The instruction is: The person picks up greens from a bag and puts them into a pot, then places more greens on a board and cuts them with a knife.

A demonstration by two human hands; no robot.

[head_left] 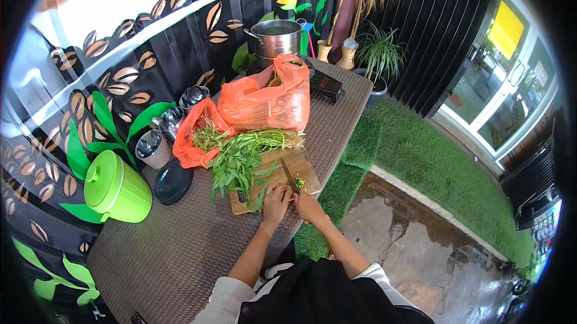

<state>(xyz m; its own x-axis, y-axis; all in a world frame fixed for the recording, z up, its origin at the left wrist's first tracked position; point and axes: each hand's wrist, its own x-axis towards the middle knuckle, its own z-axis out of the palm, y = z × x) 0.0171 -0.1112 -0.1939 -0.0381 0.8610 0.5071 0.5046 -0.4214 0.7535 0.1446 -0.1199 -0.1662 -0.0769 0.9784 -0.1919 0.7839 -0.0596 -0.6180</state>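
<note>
A wooden cutting board [277,178] lies near the table's edge. My right hand [309,206] is closed round the handle of a knife [290,175], whose blade points away from me across the board. Just left of it, my left hand [277,202] bends its fingers over some leafy greens [258,199]; the stems under the fingers are hidden. Small chopped green pieces [300,182] sit right of the blade. A large bunch of leafy greens [235,158] covers the board's far left part, its rooted stem ends toward the right.
Behind the bunch stand a big orange plastic bag [267,98] and a smaller orange bag [201,134]. A steel pot [276,38] is at the far end, beside a black stove [327,88]. Cutlery cups [153,148], black plates [173,182] and a green jug [118,189] line the left side.
</note>
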